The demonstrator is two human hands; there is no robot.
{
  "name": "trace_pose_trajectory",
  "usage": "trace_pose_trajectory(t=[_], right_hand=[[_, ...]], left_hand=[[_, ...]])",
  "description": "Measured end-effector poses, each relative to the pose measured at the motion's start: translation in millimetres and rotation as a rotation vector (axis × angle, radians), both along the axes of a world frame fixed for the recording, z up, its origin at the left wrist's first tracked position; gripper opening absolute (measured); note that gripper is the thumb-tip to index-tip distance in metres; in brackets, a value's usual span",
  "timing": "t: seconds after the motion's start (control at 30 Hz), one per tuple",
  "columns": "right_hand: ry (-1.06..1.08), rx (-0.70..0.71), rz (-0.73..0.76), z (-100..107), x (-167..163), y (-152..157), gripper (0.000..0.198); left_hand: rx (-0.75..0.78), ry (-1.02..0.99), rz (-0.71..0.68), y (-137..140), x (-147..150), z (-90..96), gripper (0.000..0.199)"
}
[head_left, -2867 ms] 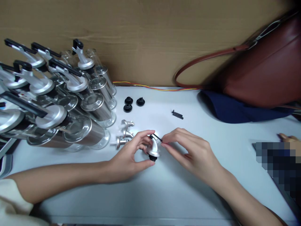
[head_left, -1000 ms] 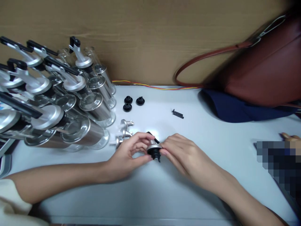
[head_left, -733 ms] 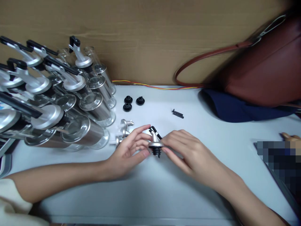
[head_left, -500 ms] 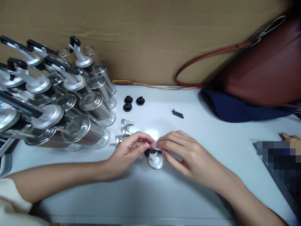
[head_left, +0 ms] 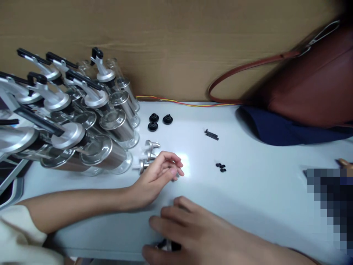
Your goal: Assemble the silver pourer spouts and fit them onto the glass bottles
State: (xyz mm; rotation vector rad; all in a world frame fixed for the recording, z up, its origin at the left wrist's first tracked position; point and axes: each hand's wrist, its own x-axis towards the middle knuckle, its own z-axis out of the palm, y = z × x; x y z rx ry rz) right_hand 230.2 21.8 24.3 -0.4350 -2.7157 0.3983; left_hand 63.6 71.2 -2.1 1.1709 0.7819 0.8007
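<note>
Wht tbl (head_left: 248, 191) | L hand (head_left: 156, 178) by spouts (head_left: 149, 156) | cardbd (head_left: 176, 48) (faintly creased) behind

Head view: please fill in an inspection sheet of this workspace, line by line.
Surface: pale, shiny table.
Job's things: three black stoppers, metal spouts, thin black bars, small black caps; bottles at left, some topped with pourers.
Left hand: loosely curled beside the spouts; nothing seen held.
Right hand: around a mostly hidden metal-and-black piece; grip unclear.
Clutter: brown bag, navy cloth.
Cables: red-and-yellow wires along the back edge.
Surroundings: cardboard behind; right side partly pixelated.
</note>
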Motion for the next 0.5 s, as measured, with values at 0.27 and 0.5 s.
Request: trace_pose_trajectory(t=[0.27,0.5], right_hand=[[-0.063,0.110,-0.142,-16.6,-10.3,-6.3,0.013],[0.020,0.035,-0.242,-12.8,-5.3,-10.8,0.031]], left_hand=[[0.082,0.060,-0.068,-5.1,-0.7,-0.3,0.008],[0.956,0.395,-0.320,-8.9,-11.2,39.8,0.020]])
